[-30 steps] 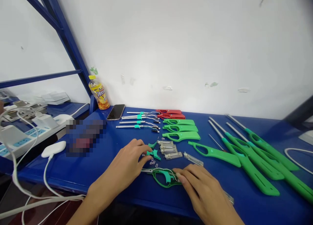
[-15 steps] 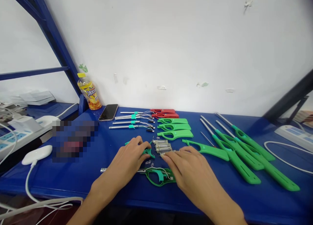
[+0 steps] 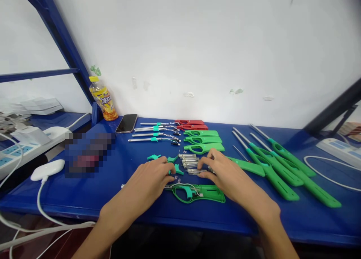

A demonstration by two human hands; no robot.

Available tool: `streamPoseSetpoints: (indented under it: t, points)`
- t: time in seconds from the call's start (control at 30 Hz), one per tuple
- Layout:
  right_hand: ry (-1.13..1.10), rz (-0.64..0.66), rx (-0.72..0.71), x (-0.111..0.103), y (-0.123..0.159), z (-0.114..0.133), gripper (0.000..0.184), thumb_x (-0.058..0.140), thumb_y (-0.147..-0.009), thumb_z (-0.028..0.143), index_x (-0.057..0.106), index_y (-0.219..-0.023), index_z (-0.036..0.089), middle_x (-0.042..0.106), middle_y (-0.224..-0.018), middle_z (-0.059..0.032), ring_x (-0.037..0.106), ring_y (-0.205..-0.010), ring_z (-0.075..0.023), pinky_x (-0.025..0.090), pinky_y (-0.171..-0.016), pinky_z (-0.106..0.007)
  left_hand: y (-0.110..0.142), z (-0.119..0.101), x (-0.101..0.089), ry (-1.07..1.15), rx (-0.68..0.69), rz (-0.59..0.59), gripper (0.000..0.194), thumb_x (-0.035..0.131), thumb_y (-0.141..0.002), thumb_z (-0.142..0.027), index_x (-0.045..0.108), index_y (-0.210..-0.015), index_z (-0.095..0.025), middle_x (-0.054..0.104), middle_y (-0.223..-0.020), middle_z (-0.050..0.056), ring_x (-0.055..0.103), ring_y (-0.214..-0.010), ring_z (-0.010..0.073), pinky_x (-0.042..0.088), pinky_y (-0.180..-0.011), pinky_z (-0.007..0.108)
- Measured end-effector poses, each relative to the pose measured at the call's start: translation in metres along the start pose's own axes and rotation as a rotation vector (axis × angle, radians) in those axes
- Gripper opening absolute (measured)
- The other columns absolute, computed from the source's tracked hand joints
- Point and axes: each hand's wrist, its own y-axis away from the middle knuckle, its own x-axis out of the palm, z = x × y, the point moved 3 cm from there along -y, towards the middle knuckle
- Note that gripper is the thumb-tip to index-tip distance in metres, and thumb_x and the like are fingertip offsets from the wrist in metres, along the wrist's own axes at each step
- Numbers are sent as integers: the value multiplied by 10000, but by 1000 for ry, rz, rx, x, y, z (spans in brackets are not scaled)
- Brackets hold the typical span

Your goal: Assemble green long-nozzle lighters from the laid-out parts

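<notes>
"Position of the clear tube (image 3: 193,171), as we read it?"

"Just left of our right hand (image 3: 222,170), the nearer one; the tube's long axis runs roughly left to right, beyond the green shell (image 3: 213,194)."

"Hand poses?"

"Right: back upward, thumb and forefinger slightly parted about the tube's right end; grip uncertain. Our left hand (image 3: 153,176) curls beside a teal trigger (image 3: 178,170); whether it holds anything, we cannot tell."

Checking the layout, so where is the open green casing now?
In the head view, the open green casing lies near the front edge of the blue table, right of the left hand.
</notes>
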Motion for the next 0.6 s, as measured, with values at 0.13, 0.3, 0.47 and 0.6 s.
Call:
streamPoseSetpoints:
  t: [0.13,0.3,0.47,0.6]
  points:
    - [-18,27,20,-4,-1,2,56,707,-1013,180,712,-1000,235,623,-1040,-12,678,-785,-154,471,-663,-285,-4,0,5,2,-5,27,141,638,-1025,-158,752,-1004,-237,697,-1011,28,732,-904,225,479,-722,291]
    - [-56,19,59,-12,0,-4,97,598,-1095,247,692,-1074,238,713,-1123,-27,728,-938,-194,495,-749,-309,-8,4,13,-30,-11,18,187,588,-1032,-137,729,-939,-217,669,-1000,37,707,-813,213,436,-654,295]
    - [-91,-7,103,-20,-2,-4,161,532,-1135,324,682,-1136,267,792,-1043,0,756,-872,-198,485,-716,-309,-7,8,13,-66,6,-51,187,538,-1047,-150,708,-995,-207,642,-1058,46,661,-766,185,394,-603,289]
    - [-68,-37,113,-17,-5,-4,236,570,-1116,321,663,-1329,283,776,-1165,-31,758,-972,-234,500,-757,-330,-9,10,9,-44,16,-118,177,520,-1065,-164,687,-1048,-222,640,-1100,41,668,-894,204,432,-660,284]
